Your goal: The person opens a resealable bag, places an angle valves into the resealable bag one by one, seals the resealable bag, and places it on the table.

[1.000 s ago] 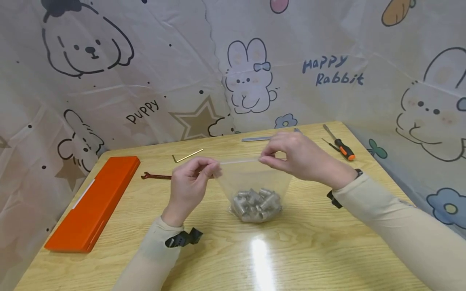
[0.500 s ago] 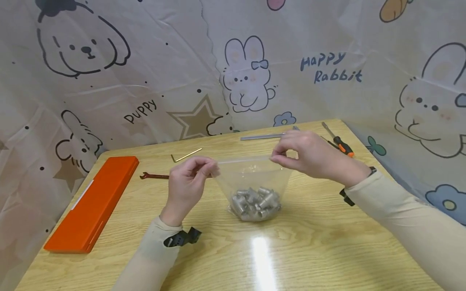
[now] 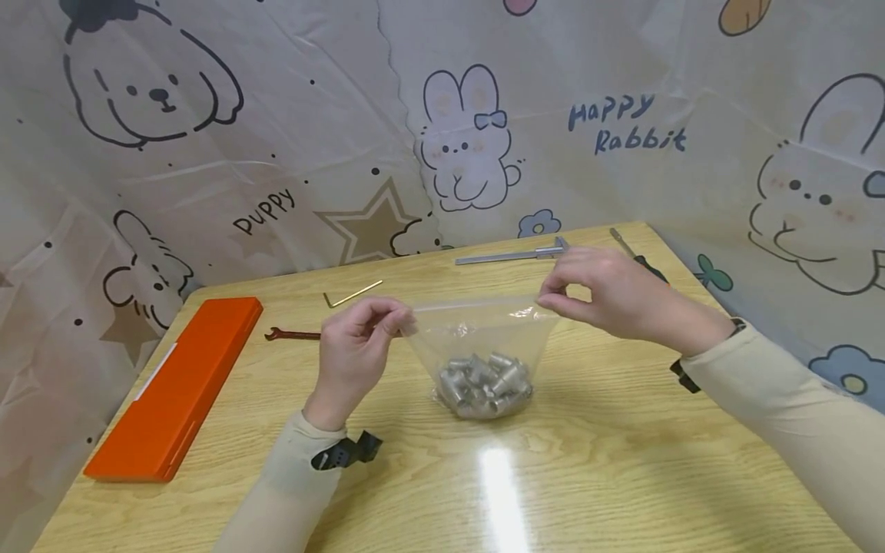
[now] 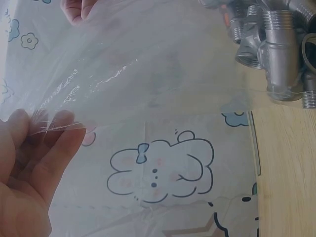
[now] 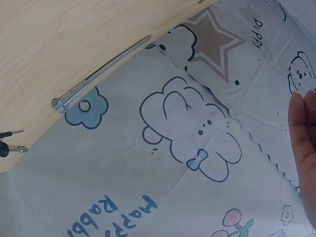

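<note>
A clear zip-lock plastic bag (image 3: 477, 326) is held up by its top edge at the middle of the table. Several silvery metal pipe fittings (image 3: 484, 380) lie heaped in its bottom; threaded ends show in the left wrist view (image 4: 279, 49). My left hand (image 3: 354, 357) pinches the bag's top left corner between thumb and fingers. At the top right corner my right hand (image 3: 608, 296) pinches the zip strip, which stretches straight between both hands. Only part of the right hand (image 5: 305, 133) shows at the right wrist view's edge, without the bag.
An orange flat case (image 3: 183, 392) lies at left. Behind the left hand are a red-brown wrench (image 3: 293, 335) and a brass-coloured hex key (image 3: 354, 293). A caliper (image 3: 508, 256) and a screwdriver (image 3: 648, 267) lie at the back right. A printed cloth hangs behind the table (image 3: 622, 476).
My right hand has slid rightward along the bag's top strip to its right corner, uncovering more of the caliper. My left hand keeps its pinch in nearly the same place.
</note>
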### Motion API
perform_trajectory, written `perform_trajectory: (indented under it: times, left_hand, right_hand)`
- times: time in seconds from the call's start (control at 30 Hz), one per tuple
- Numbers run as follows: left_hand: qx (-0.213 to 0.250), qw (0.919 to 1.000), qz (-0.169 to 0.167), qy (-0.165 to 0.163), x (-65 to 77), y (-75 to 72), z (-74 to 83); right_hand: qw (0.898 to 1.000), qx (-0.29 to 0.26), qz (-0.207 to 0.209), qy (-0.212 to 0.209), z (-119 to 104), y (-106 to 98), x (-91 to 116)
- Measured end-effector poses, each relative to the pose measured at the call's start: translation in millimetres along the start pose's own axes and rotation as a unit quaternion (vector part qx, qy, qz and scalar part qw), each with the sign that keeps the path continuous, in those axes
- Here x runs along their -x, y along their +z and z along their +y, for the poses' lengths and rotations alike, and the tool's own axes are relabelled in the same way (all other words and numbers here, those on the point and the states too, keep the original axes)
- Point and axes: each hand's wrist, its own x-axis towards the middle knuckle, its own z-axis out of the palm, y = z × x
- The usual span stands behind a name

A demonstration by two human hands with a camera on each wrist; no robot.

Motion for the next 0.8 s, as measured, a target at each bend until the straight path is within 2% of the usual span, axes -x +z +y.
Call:
perform_trajectory:
  times: [0.3, 0.4, 0.5, 0.63, 0.73, 0.8]
  left_hand:
    - [-0.007, 0.9999, 0.006, 0.008, 2.6, -1.2, 2.1]
    - [-0.011, 0.9997, 0.013, 0.016, 1.8, -3.4, 4.0]
    - [-0.003, 0.9994, 0.021, 0.027, 0.6, -5.7, 8.4]
    - [0.027, 0.9977, 0.025, 0.056, -0.5, -8.9, 24.3]
    - [0.052, 0.9950, 0.025, 0.081, -3.1, -13.7, 44.2]
    - [0.083, 0.9928, 0.021, 0.084, -4.3, -17.4, 57.3]
  right_hand:
    - [1.000, 0.017, -0.008, 0.010, -4, -10, 7]
    - [0.999, 0.028, 0.002, 0.028, -8, -12, 8]
    - [0.998, 0.014, 0.022, 0.060, -15, -12, 10]
    - [0.994, -0.033, 0.064, 0.078, -31, -17, 16]
    - [0.991, -0.071, 0.094, 0.060, -46, -27, 19]
    - [0.988, -0.099, 0.106, 0.054, -56, -33, 20]
